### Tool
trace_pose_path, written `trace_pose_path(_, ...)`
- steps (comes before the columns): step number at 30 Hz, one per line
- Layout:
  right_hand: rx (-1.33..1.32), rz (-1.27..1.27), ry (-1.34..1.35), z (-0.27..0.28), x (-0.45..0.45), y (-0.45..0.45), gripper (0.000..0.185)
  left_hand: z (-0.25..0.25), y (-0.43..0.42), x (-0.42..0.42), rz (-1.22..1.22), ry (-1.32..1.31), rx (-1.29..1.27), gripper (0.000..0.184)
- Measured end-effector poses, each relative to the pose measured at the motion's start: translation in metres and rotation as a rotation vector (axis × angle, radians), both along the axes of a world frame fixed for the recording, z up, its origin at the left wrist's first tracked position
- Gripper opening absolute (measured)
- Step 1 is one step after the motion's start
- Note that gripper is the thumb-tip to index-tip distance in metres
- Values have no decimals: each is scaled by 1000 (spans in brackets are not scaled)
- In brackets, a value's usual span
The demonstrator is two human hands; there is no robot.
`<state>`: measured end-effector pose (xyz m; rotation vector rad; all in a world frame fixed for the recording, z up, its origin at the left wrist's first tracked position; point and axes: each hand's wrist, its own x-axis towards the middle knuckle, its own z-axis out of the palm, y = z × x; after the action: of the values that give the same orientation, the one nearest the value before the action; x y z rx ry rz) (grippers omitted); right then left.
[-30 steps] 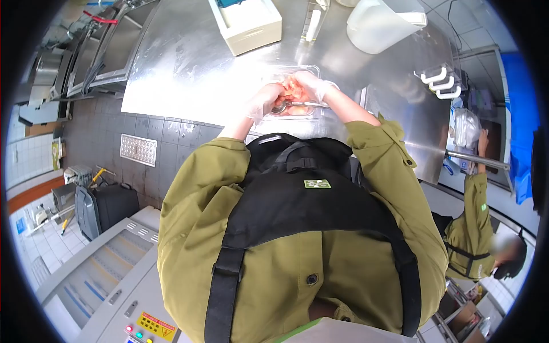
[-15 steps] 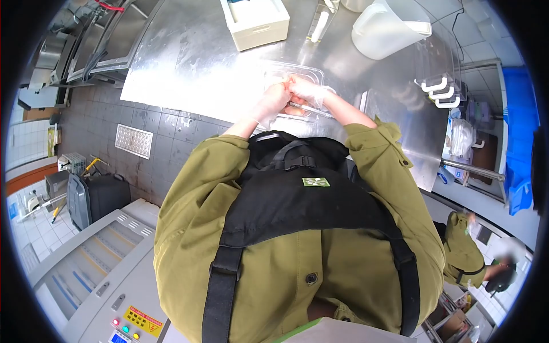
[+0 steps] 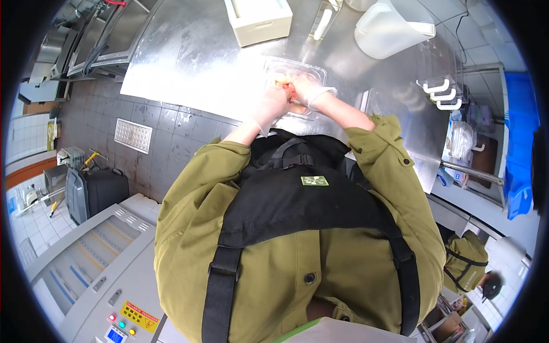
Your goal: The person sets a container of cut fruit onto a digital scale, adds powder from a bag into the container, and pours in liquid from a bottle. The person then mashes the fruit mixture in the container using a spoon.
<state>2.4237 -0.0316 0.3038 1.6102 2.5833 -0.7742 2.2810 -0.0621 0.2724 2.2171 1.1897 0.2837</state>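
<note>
My left hand and my right hand, both in thin clear gloves, meet over a clear plastic tray near the front edge of the steel table. Between my curled fingers is a pinkish-orange food piece, its exact kind unclear in the glare. Another pinkish food piece lies in the tray below my right hand. My fingertips are partly hidden by the hands themselves.
On the steel table stand a cream box, a narrow clear container and a translucent pitcher. White hooks hang at the right edge. Behind me at the right is a co-worker.
My right hand has turned and moved slightly, its fingers now lying further over the food. My left hand stays close beside it. The co-worker behind has shifted lower in view.
</note>
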Motion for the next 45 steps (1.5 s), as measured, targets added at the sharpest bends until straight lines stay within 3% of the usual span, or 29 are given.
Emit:
trace_pose_path(3, -50, -46, -155, -28, -6, 7, 42, 7, -3, 5, 44, 21, -18, 29)
trace_pose_path(6, -41, -33, -84, -44, -7, 7, 38, 4, -3, 9, 112, 194, -62, 22)
trace_pose_path(9, -29, -110, -198, -44, -14, 3, 41, 15, -3, 3, 19, 206, -187, 25)
trace_pose_path(12, -112, -81, -15, -60, -9, 8, 44, 9, 2, 3, 138, 139, -208, 28)
trace_pose_path(15, -264, -42, 110, -37, -2, 9, 29, 29, 3, 0, 450, -172, -374, 31)
trace_pose_path(18, -486, -95, 231, 5, -2, 8, 31, -5, 22, -1, 544, -161, -373, 31)
trace_pose_path(21, -392, -132, 350, 4, -1, 5, 31, 1, 26, -1, 403, -550, -618, 32)
trace_pose_path(25, -283, -151, 236, 10, -4, 4, 29, 19, 24, 11, 494, -628, -815, 33)
trace_pose_path(27, -229, -234, 270, -3, -7, 1, 28, 20, 25, 13, 513, -641, -810, 33)
trace_pose_path(30, -161, -62, -88, -13, -6, 8, 36, 19, 24, 16, 529, -621, -710, 32)
trace_pose_path(34, -260, -76, 110, -26, -7, 2, 41, -19, 35, 19, 584, -431, -465, 31)
trace_pose_path(36, -254, -208, 141, -28, -9, 2, 41, -50, 45, 22, 617, -286, -320, 31)
trace_pose_path(39, -304, -275, 132, -37, -6, 9, 40, -41, 35, 29, 739, -341, -222, 30)
trace_pose_path(42, -380, -244, 151, -2, -5, 4, 45, -43, 39, 23, 692, -540, -594, 26)
trace_pose_path(43, -405, -232, 169, 11, -4, 1, 49, -50, 41, 25, 705, -456, -561, 27)
trace_pose_path(45, -583, -333, 462, -22, 3, 5, 57, -79, 47, 32, 727, -290, -496, 30)
